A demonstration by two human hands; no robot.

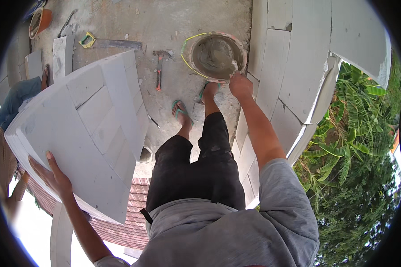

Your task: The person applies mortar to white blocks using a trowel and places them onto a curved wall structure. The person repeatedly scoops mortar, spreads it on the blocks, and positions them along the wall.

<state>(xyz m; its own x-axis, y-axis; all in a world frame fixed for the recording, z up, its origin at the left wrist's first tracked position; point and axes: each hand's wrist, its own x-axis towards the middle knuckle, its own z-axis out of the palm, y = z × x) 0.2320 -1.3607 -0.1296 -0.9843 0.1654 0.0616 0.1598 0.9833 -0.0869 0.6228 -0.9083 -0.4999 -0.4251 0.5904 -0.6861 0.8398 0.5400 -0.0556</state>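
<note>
My left hand [54, 179] lies flat, fingers apart, on the top of a pale grey block wall [87, 133] at the left. Down at the far right of centre, my right hand [241, 85] is closed round the handle of a trowel [235, 65]. Its blade is mostly hidden in the wet grey mortar [211, 53]. That mortar fills a round bucket [241, 41] with a yellow-green handle [185, 57], standing on the floor by my foot.
A claw hammer [159, 71] and a handsaw [113, 43] lie on the concrete floor [169, 18]. Another block wall [276, 66] rises at the right, with plants beyond it. An orange bucket [41, 21] sits far left. Another person's leg [18, 100] shows behind the left wall.
</note>
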